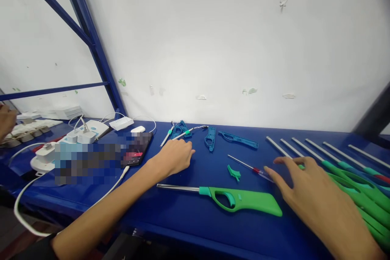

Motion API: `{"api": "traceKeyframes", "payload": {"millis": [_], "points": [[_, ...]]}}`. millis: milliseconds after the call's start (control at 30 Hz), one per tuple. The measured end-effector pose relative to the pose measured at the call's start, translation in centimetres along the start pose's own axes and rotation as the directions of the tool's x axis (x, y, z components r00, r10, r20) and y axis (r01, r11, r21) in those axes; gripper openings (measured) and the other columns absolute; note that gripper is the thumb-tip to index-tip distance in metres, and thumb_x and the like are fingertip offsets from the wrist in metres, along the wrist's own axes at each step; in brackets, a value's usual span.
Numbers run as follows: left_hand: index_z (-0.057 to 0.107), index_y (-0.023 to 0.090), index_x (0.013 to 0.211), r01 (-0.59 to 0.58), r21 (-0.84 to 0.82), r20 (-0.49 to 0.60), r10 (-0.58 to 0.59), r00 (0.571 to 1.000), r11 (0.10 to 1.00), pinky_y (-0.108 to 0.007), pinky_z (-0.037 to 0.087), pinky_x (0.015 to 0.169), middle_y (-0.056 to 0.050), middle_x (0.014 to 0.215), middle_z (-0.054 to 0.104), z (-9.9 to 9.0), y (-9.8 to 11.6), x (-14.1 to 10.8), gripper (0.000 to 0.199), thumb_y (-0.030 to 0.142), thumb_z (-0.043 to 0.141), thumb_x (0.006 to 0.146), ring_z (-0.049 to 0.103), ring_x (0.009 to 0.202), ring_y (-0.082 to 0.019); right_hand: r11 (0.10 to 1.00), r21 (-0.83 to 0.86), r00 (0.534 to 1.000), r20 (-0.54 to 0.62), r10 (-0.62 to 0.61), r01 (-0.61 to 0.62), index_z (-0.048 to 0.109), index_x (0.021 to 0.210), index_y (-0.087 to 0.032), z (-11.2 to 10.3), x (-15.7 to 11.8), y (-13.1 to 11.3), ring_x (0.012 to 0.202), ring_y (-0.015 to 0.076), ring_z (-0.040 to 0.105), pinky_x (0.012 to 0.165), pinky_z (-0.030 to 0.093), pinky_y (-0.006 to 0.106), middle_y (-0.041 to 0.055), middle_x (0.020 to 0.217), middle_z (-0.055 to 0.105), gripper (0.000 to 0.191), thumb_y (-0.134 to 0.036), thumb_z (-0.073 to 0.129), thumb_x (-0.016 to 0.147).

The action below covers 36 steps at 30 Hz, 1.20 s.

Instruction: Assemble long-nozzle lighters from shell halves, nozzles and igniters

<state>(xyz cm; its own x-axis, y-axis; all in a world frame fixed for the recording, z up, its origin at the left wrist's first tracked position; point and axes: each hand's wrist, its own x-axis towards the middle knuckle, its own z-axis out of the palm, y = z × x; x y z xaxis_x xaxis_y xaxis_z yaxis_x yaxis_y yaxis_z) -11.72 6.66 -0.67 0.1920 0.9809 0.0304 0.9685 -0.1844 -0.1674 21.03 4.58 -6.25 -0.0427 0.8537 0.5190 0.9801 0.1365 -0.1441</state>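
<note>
My left hand (176,156) is curled with its knuckles up, close to a metal tube with a teal collar (185,134) and blue plastic shell pieces (182,128). Its fingertips are hidden, so what they hold, if anything, does not show. My right hand (313,195) has its fingers apart, with the thumb by the clear red handle of a thin screwdriver (256,170); I cannot tell if they touch. A whole green gas lighter (250,202) lies in front, between the hands. Behind it is a small green trigger-like piece (234,173).
Several green and blue lighters (353,183) lie at the right, partly behind my right hand. Blue shell halves (210,139) rest near the wall. At the left are a phone (137,150), white cables and a power strip (45,156). Another person's hand (6,121) shows far left.
</note>
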Motion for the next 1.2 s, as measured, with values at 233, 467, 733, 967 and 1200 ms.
{"api": "traceKeyframes", "payload": {"millis": [233, 467, 733, 967, 1200], "points": [[0.064, 0.016, 0.127, -0.015, 0.036, 0.056, 0.013, 0.998, 0.999, -0.045, 0.06, 0.09, -0.01, 0.124, 0.067, 1.1, 0.8, 0.7, 0.034, 0.037, 0.066, 0.101, 0.069, 0.106, -0.024, 1.0, -0.008, 0.989, 0.146, -0.018, 0.019, 0.056, 0.087, -0.026, 2.1, -0.4, 0.9, 0.066, 0.028, 0.063, 0.049, 0.028, 0.03, 0.0058, 0.082, 0.059, 0.031, -0.051, 0.043, 0.101], [0.064, 0.015, 0.124, -0.064, -0.097, 0.002, 0.065, 0.998, 0.993, -0.044, 0.06, 0.089, -0.009, 0.119, 0.068, 1.3, 0.8, 0.7, 0.032, 0.038, 0.064, 0.102, 0.069, 0.102, -0.023, 0.998, 0.047, 0.994, 0.098, 0.046, -0.051, 0.049, 0.079, -0.027, 1.8, -0.8, 1.1, 0.05, 0.0276, 0.06, 0.048, 0.023, 0.031, 0.0027, 0.062, 0.06, 0.037, -0.053, 0.038, 0.103], [0.069, 0.017, 0.086, -0.186, -0.537, -0.118, 0.145, 0.982, 0.823, -0.032, 0.054, 0.073, -0.001, 0.078, 0.071, -0.2, 1.6, 0.2, 0.025, 0.034, 0.058, 0.101, 0.067, 0.071, -0.016, 0.931, 0.316, 0.979, -0.024, 0.202, -0.185, 0.067, 0.095, -0.031, -0.4, -0.6, 1.2, 0.065, 0.0261, 0.077, 0.054, 0.05, 0.032, -0.0017, 0.069, 0.077, 0.059, -0.085, 0.042, 0.089], [0.065, 0.017, 0.08, -0.174, -0.835, -0.115, 0.144, 0.983, 0.522, -0.025, 0.048, 0.057, -0.003, 0.078, 0.073, -0.5, 2.0, 0.1, 0.021, 0.032, 0.056, 0.091, 0.065, 0.056, -0.013, 0.748, 0.599, 0.885, -0.135, 0.445, -0.285, 0.072, 0.09, -0.029, -3.0, -1.0, -1.9, 0.07, 0.0269, 0.075, 0.076, 0.055, 0.043, -0.0001, 0.079, 0.077, 0.058, -0.084, 0.057, 0.079], [0.056, 0.018, 0.078, -0.119, -0.955, -0.064, 0.203, 0.977, 0.271, -0.02, 0.037, 0.042, -0.006, 0.088, 0.072, 0.1, 2.4, 0.4, 0.023, 0.039, 0.056, 0.086, 0.072, 0.062, -0.015, 0.58, 0.775, 0.867, -0.087, 0.49, -0.25, 0.071, 0.091, -0.026, -3.8, -1.4, -3.0, 0.072, 0.0256, 0.072, 0.075, 0.06, 0.041, 0.0031, 0.083, 0.075, 0.045, -0.07, 0.072, 0.079]]}}
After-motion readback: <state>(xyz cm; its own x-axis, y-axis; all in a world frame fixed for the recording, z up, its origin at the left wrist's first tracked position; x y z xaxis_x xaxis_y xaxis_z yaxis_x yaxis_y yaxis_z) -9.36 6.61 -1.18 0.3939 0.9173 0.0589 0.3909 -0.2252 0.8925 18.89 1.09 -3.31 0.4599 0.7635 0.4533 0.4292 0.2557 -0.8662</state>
